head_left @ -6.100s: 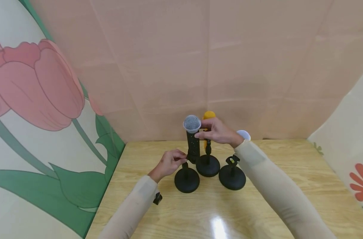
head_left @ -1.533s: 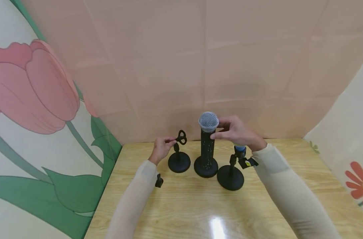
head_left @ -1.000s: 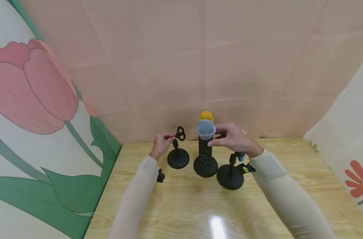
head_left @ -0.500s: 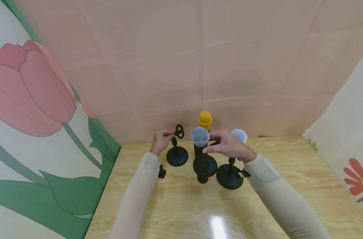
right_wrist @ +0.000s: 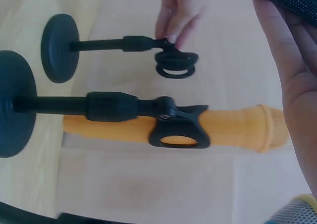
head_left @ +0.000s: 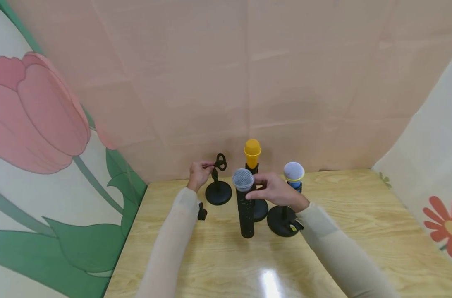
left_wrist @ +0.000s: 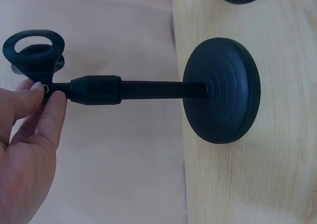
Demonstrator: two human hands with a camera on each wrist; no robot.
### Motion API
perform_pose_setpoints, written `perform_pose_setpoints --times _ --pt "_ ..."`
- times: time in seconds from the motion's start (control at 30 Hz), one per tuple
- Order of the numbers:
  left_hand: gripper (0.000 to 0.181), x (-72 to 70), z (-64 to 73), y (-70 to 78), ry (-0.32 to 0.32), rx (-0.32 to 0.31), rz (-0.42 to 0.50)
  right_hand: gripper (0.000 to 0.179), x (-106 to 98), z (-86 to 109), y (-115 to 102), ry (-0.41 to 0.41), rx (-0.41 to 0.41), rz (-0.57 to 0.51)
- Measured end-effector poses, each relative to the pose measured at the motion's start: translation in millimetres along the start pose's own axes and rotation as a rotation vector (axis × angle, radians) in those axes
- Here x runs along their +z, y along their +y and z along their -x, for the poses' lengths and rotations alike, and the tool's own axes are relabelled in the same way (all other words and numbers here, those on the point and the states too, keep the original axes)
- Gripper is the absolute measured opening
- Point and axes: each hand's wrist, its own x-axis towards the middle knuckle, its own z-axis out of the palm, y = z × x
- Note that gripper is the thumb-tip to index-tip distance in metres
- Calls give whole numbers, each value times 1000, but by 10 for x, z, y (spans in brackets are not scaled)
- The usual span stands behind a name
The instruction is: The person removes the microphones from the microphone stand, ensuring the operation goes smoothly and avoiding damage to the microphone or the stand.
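With fingertips and thumb, my left hand (head_left: 199, 176) pinches the joint below the clip of a black microphone stand (left_wrist: 153, 89). The stand's open ring clip (left_wrist: 34, 48) holds nothing, and its round base looks set on the table. My right hand (head_left: 276, 191) grips a black speckled microphone (head_left: 245, 213) just below its silver mesh head, keeping it roughly upright in front of the middle stand. Only a corner of that microphone shows in the right wrist view. A yellow microphone (right_wrist: 235, 127) sits in the middle stand's clip (right_wrist: 181, 132).
On the right, a blue microphone with a white head (head_left: 294, 171) stands in a third stand (head_left: 283, 223), partly behind my right wrist. The wooden table (head_left: 211, 260) meets a pink cloth backdrop (head_left: 173, 82) behind the stands. A flower-printed panel (head_left: 43, 116) borders the left.
Over six seconds, the left stand has gone back and left with my left hand. Lately my right hand has brought the black microphone forward and left, uncovering the yellow one.
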Motion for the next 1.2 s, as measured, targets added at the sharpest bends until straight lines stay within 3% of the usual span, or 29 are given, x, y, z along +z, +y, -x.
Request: perform_pose_setpoints --times 0.2,0.43,1.2 --pt "17 -31 -29 30 -12 -78 -74 29 81 -9 103 16 73 -11" --pt "16 -23 -81 47 17 -65 -162 33 135 -18 235 33 93 -20" --pt "13 3 -104 44 14 -24 -203 34 353 17 657 31 238 -92"
